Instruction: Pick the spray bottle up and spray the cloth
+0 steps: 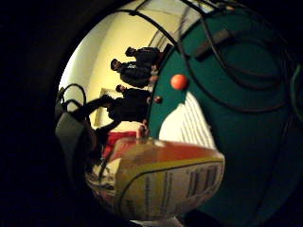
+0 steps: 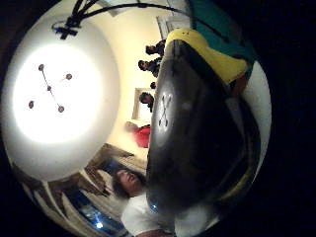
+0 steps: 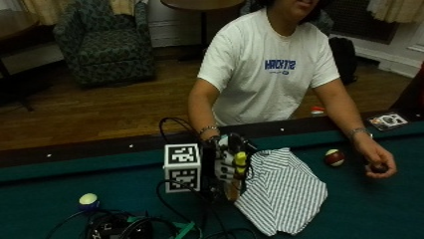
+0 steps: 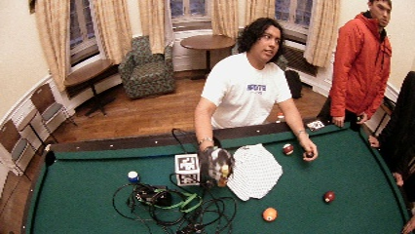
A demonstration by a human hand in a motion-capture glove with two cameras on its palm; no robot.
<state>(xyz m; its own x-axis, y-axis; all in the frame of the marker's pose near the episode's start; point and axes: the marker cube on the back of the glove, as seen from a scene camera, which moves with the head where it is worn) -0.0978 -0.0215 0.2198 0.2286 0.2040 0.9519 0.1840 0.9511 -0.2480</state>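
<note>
One gloved right hand (image 3: 224, 162) is wrapped around the spray bottle (image 3: 237, 172), holding it upright just above the green felt of the pool table (image 3: 99, 174). Fingers curl round the bottle body; its yellow nozzle part shows between them, and the orange lower end sits below the hand. Bottle is right at the edge of the striped cloth (image 3: 281, 191), nozzle side turned toward it. Cloth lies spread flat on the felt, white with thin dark stripes, in front of the person.

Little-finger palm view: bottle label (image 1: 163, 182), yellow with printed text and an orange band, fills the near field; the striped cloth (image 1: 187, 124) lies beyond it on the felt, and an orange ball (image 1: 179, 81) sits further off.

Thumb-side palm view: dark bottle body (image 2: 192, 133) close against the palm, yellow top (image 2: 212, 57) at one end.

Bare left hand (image 3: 377, 162) rests on the felt well apart from the cloth, fingers curled round a dark ball. A red-and-white ball (image 3: 334, 157) lies between that hand and the cloth. A blue-and-white ball (image 3: 88, 199) sits near a tangle of cables.
</note>
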